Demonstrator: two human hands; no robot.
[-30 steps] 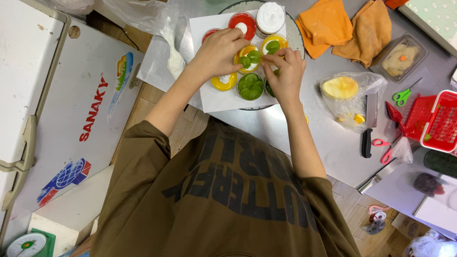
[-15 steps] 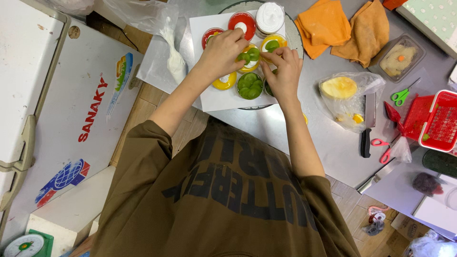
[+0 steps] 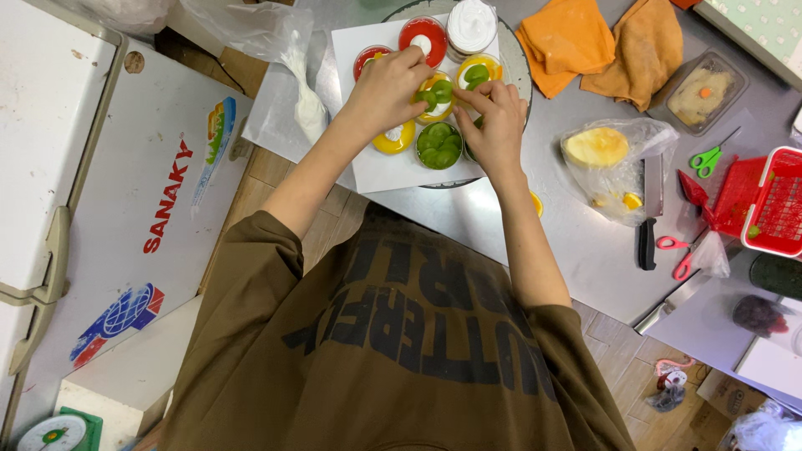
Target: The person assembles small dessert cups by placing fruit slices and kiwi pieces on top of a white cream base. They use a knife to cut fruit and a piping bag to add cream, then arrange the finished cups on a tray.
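Both hands on the yellow cup [image 3: 438, 93].
Left hand [image 3: 386, 83] steadies at nine o'clock; right hand [image 3: 494, 119] pinches a green slice [image 3: 443, 88] — lay it gently.

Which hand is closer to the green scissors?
The right hand. It is over the cups on the white tray, with the bagged yellow fruit between it and the green scissors. The left hand sits farther off, beyond the right.
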